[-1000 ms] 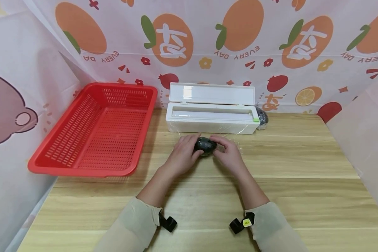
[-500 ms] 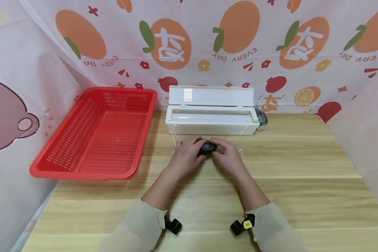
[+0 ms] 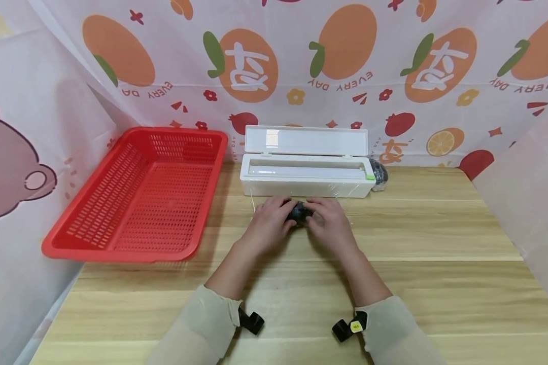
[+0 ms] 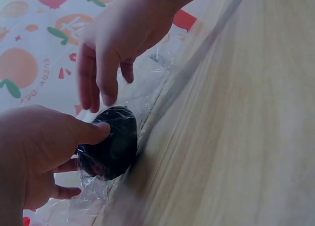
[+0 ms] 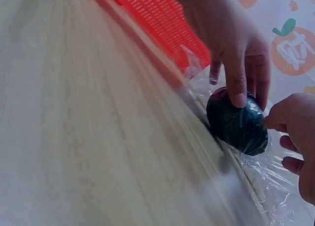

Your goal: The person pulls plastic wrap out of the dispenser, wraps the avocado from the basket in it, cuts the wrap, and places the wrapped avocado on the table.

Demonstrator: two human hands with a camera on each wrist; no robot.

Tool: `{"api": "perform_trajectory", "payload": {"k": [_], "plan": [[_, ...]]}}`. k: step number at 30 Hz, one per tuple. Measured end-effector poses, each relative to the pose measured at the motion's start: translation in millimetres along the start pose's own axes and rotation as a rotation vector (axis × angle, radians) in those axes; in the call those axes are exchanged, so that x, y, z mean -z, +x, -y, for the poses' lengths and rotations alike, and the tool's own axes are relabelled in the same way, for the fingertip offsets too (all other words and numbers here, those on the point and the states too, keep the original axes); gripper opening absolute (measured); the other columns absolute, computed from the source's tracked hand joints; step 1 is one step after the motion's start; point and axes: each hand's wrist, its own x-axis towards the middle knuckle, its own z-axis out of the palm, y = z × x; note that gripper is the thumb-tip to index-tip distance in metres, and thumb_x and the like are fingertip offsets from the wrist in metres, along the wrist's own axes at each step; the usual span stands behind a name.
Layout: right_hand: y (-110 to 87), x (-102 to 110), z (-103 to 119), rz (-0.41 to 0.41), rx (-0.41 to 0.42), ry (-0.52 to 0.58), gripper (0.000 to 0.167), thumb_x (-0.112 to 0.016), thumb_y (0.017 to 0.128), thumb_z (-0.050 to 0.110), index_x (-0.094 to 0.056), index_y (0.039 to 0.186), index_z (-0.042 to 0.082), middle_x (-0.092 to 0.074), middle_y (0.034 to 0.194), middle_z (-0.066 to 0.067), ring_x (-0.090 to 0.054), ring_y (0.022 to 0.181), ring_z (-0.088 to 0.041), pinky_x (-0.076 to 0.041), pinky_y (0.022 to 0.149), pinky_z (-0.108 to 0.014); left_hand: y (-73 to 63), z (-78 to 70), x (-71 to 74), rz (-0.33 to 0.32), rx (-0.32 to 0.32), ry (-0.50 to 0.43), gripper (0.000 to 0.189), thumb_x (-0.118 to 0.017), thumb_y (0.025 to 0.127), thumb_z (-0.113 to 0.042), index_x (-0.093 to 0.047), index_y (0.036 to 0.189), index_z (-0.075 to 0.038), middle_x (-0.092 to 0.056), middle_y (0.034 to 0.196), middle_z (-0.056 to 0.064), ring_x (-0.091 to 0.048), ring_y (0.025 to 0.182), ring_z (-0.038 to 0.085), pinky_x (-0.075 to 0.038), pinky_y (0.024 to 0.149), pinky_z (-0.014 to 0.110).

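Observation:
A dark, oval avocado [image 3: 299,214] lies near the middle of the table, on and partly under clear cling film [image 5: 275,186]. My left hand [image 3: 270,223] grips its left end, thumb on the near side, as the left wrist view shows with the thumb across the avocado [image 4: 115,142]. At the other end my right hand [image 3: 331,223] curls its fingers and thumb about the avocado and the film there. Behind both hands stands a white cling film box [image 3: 308,188], its lid raised; film runs from its front toward the hands.
A red plastic basket [image 3: 130,253] stands to the left, with nothing inside. Against the box's right end sits another dark, film-wrapped item [image 3: 380,175]. A printed cloth [image 3: 297,61] hangs behind the wooden table [image 3: 420,284].
The left hand has shifted slightly over the avocado, and the right fingers have closed in further, so less of it shows. The head view has tilted slightly.

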Motion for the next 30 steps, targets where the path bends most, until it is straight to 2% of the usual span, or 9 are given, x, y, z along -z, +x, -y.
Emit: {"api": "perform_trajectory", "payload": {"k": [2, 4, 8, 16, 20, 25, 30], "plan": [[1.0, -3, -1, 0.012, 0.067, -0.066, 0.035, -0.077, 0.082, 0.008, -0.071, 0.117, 0.007, -0.066, 0.124, -0.008, -0.055, 0.120, -0.028, -0.044, 0.104, -0.045, 1.1, 0.8, -0.4, 0.006, -0.005, 0.010, 0.045, -0.070, 0.092, -0.020, -0.058, 0.135, -0.013, -0.057, 0.132, 0.010, -0.049, 0.126, 0.030, -0.043, 0.100, 0.052], [1.9, -6, -3, 0.036, 0.099, -0.100, 0.041, -0.080, 0.080, 0.012, -0.070, 0.120, 0.006, -0.065, 0.125, -0.009, -0.055, 0.120, -0.028, -0.043, 0.105, -0.045, 2.0, 1.3, -0.6, 0.014, -0.008, 0.012, 0.044, -0.069, 0.093, -0.020, -0.058, 0.135, -0.012, -0.057, 0.131, 0.010, -0.049, 0.125, 0.030, -0.044, 0.099, 0.051], [4.2, -9, -5, 0.087, 0.098, -0.120, 0.051, -0.084, 0.078, 0.017, -0.066, 0.125, 0.007, -0.063, 0.128, -0.008, -0.055, 0.121, -0.028, -0.042, 0.107, -0.044, 3.9, 2.0, -0.8, 0.027, -0.002, 0.005, 0.046, -0.067, 0.093, -0.019, -0.056, 0.137, -0.010, -0.056, 0.132, 0.011, -0.049, 0.125, 0.030, -0.044, 0.098, 0.051], [13.3, -9, -11, 0.118, 0.065, -0.066, 0.047, -0.081, 0.082, 0.017, -0.065, 0.125, 0.009, -0.064, 0.127, -0.007, -0.056, 0.122, -0.026, -0.043, 0.107, -0.042, 9.3, 4.5, -1.2, 0.059, 0.061, -0.067, 0.054, -0.065, 0.096, -0.026, -0.046, 0.144, -0.009, -0.049, 0.141, 0.011, -0.045, 0.133, 0.029, -0.042, 0.104, 0.050], [16.3, -6, -14, 0.149, 0.043, -0.042, 0.046, -0.079, 0.083, 0.018, -0.064, 0.126, 0.011, -0.063, 0.129, -0.006, -0.054, 0.124, -0.025, -0.042, 0.108, -0.041, 10.0, 5.8, 0.4, 0.014, 0.068, -0.088, 0.058, -0.073, 0.090, -0.025, -0.049, 0.141, -0.009, -0.048, 0.140, 0.011, -0.049, 0.129, 0.030, -0.043, 0.104, 0.049], [18.0, -5, -18, 0.156, 0.043, -0.023, 0.046, -0.078, 0.084, 0.016, -0.064, 0.127, 0.011, -0.062, 0.130, -0.007, -0.054, 0.125, -0.026, -0.042, 0.108, -0.043, 9.3, 7.9, 0.6, -0.067, 0.031, -0.037, 0.054, -0.080, 0.083, -0.020, -0.059, 0.131, -0.009, -0.055, 0.131, 0.009, -0.050, 0.122, 0.029, -0.044, 0.100, 0.048], [18.4, -6, -20, 0.170, 0.032, -0.007, 0.047, -0.077, 0.086, 0.017, -0.062, 0.130, 0.010, -0.061, 0.132, -0.008, -0.053, 0.127, -0.027, -0.042, 0.109, -0.044, 8.8, 10.5, -1.9, -0.066, 0.020, -0.013, 0.050, -0.078, 0.085, -0.018, -0.060, 0.131, -0.011, -0.057, 0.128, 0.007, -0.051, 0.121, 0.027, -0.047, 0.093, 0.049]]}}
